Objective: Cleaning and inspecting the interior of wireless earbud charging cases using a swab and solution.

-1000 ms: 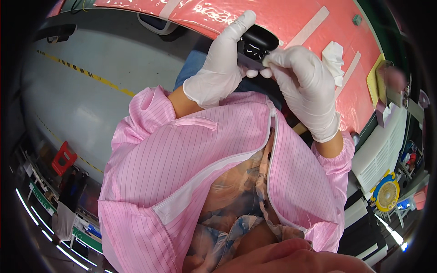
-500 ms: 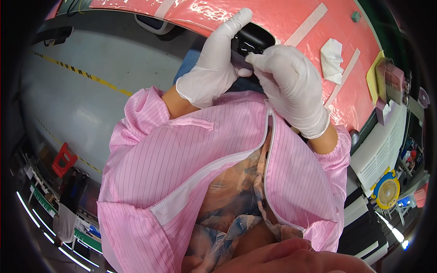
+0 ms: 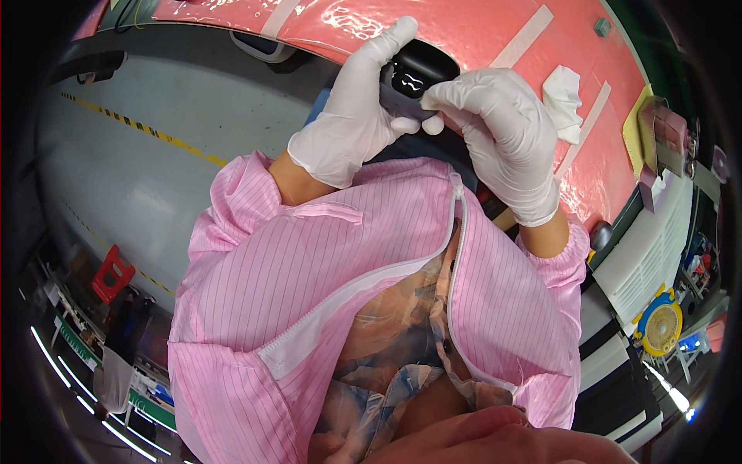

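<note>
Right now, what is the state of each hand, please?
Left hand: holding the black case.
Right hand: pinched closed at the case's edge; anything held is hidden.

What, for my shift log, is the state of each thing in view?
Left hand: gloved, holding the black case
Black case: seemingly open
Right hand: gloved, fingertips at the case's edge
White tissue: crumpled, on the pink mat
Striped jacket: partly unzipped
Fan: running or off, cannot tell
Light tubes: lit

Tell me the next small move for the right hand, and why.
Probably ease the right hand slightly aside, off the black case. The left hand seems to support it, thumb along one side and fingertips at its near edge, while the right's bunched fingertips hide the near right corner; what they pinch, if anything, cannot be made out.
</note>
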Demonstrator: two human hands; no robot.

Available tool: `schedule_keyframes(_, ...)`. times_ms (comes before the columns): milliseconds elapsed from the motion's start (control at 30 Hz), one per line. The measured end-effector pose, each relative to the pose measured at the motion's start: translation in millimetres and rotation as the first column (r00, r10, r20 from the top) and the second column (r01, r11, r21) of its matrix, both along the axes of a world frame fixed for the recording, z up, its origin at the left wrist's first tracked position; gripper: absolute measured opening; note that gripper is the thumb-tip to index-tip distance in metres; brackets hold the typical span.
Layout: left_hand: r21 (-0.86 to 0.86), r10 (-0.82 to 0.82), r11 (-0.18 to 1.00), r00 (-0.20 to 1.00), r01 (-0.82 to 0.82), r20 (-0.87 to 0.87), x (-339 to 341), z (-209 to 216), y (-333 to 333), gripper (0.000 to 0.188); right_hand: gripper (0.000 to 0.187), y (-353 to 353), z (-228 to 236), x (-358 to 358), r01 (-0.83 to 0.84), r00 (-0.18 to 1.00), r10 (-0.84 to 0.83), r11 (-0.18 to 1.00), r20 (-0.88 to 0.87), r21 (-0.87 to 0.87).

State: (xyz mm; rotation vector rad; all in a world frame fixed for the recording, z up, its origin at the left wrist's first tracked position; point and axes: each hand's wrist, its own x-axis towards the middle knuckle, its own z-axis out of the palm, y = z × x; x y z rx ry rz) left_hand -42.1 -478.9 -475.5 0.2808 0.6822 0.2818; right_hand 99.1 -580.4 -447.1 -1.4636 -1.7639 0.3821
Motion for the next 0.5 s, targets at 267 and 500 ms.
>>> schedule_keyframes(267,0.007,0.020,1.000,0.998,-0.020,-0.053,0,-1,-1,0.046,0.034,-7,3,-7,-0.048,0.984,0.046,0.999,0.174,0.010)
schedule_keyframes(500,-0.023,-0.035,0.999,0.995,0.037,0.091,-2,-10,3,0.061,0.026,-9,0,19,0.059,0.980,-0.084,0.988,0.179,0.140)
